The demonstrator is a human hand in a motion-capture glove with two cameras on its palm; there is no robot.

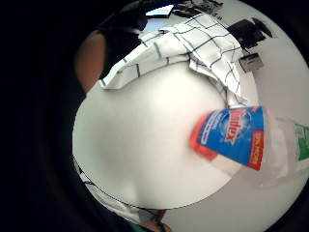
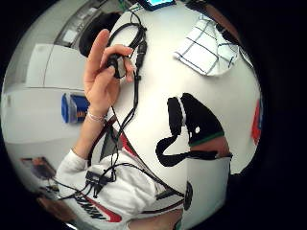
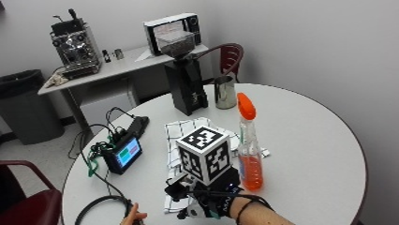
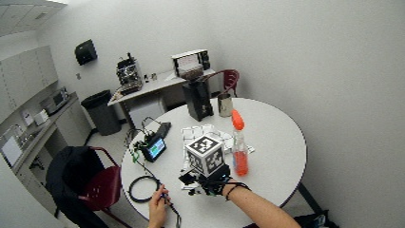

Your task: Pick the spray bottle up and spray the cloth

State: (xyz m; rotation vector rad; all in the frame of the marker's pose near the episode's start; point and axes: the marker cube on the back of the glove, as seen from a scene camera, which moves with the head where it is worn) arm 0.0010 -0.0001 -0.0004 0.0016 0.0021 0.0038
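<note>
Gloved right hand [image 3: 209, 206] beside upright spray bottle [image 3: 248, 150], checked cloth [image 3: 187, 136] behind on round table [image 3: 312, 140], finger state unclear

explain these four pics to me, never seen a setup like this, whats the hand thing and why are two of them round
There is no robot here. A person sits at a round white table wearing a black glove on the right hand, and small cameras ride on that glove.

The two round pictures come from those palm cameras, looking out at whatever the hand is near. The other two come from a camera above the table, one wider than the other.

On the table stand a spray bottle with an orange top and orange liquid, upright, and beside it a white checked cloth. Further back are a metal cup, a tall black grinder and a small screen with cables.

The gloved hand is close to the bottle, whose label fills part of one palm view, but the pictures do not show whether its grip has closed on anything. The bare hand pinches a small black thing.
</note>
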